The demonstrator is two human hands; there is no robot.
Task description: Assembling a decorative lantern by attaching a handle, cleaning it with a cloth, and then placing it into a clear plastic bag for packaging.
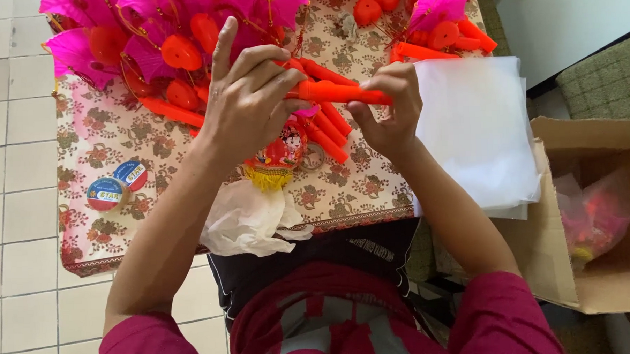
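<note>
A: Where's the orange stick being kept right now?

B: It's being held level above the worktop, between both hands. The left hand is being closed round one end, index finger sticking up; the right hand is being pinched onto the other end. More orange sticks are lying just underneath, white sheets beside.

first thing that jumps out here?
Both hands, centre frame: the left hand and right hand hold an orange stick between them over a floral cloth. Top left lies a heap of pink fans; a white paper stack sits at right, beside a cardboard box.
</note>
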